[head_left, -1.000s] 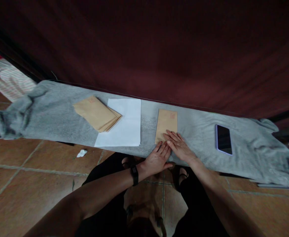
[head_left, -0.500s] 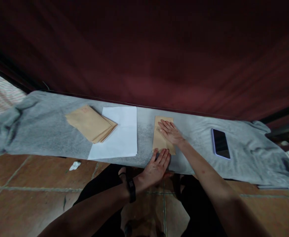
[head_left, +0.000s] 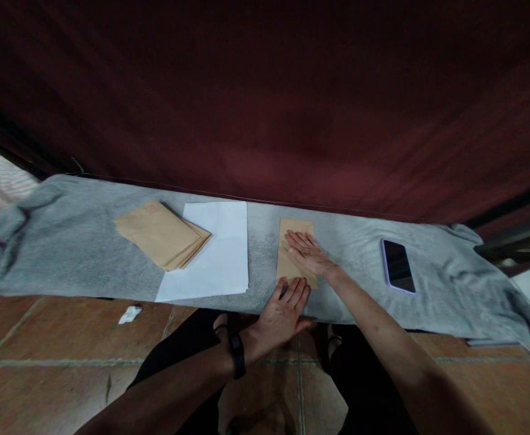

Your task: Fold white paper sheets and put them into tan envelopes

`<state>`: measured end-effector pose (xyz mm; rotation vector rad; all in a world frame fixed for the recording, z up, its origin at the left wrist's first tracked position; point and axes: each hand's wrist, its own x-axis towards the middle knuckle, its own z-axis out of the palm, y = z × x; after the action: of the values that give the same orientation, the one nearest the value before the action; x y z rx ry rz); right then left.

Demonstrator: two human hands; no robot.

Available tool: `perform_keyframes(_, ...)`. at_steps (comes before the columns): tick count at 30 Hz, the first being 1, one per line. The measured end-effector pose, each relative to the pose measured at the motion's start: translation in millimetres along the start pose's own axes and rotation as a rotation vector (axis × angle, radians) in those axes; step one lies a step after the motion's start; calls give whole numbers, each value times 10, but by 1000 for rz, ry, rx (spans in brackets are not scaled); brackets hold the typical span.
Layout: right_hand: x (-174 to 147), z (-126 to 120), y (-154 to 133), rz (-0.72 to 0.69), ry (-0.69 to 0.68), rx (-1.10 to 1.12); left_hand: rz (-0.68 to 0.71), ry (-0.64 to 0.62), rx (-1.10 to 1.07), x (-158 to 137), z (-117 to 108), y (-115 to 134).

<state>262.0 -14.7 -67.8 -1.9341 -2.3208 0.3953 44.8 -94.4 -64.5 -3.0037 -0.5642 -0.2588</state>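
A brown paper envelope [head_left: 292, 225] lies flat on the grey cloth in front of me. Across its middle my right hand [head_left: 309, 252] rests palm down, fingers stretched out. My left hand [head_left: 285, 311] has its fingertips on the envelope's near end, fingers spread and the thumb pointing right. Left of it is a stack of white paper [head_left: 222, 254]. A fanned pile of brown envelopes [head_left: 160, 232] overlaps that paper's left side, and the top one has faint red print.
The grey cloth [head_left: 84, 235] covers a long narrow surface before a dark red curtain [head_left: 265, 121]. A phone with a purple edge [head_left: 399, 266] lies to the right. A crumpled white scrap [head_left: 130, 314] is on the tiled floor [head_left: 57, 332].
My right hand has slid slightly toward me along the envelope. My left hand stays at the near end. The whole view has shifted a little.
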Motion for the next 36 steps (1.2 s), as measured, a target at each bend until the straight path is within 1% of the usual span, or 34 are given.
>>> perform_keyframes(4,-316,-7,-107,-66,-76,126,-18,18,-6,-11,13,10)
perform_keyframes(8,-610,-22,-220,-96,-103,259,-16,35,-19,-24,24,6)
perform_keyframes(12,-838,-36,-316,-80,-124,373,-29,42,-40,-34,30,-1)
perform_keyframes(15,-962,-15,-373,-45,-124,404,-34,44,-56,-41,33,-7)
perform_keyframes(17,-1034,31,-407,-29,-97,365,-35,50,-63,-43,33,-11)
perform_keyframes(19,-1109,106,-442,-17,-52,278,-33,59,-65,-41,32,-13)
perform_keyframes(23,-1276,283,-504,-5,72,96,-41,56,-60,-38,28,-3)
perform_keyframes(26,-1383,369,-527,-5,157,18,-55,37,-58,-47,29,9)
perform_keyframes(29,-1459,390,-536,-14,192,-42,-63,37,-53,-69,31,15)
perform_keyframes(36,-1654,349,-505,10,214,-115,-73,53,-19,-128,40,15)
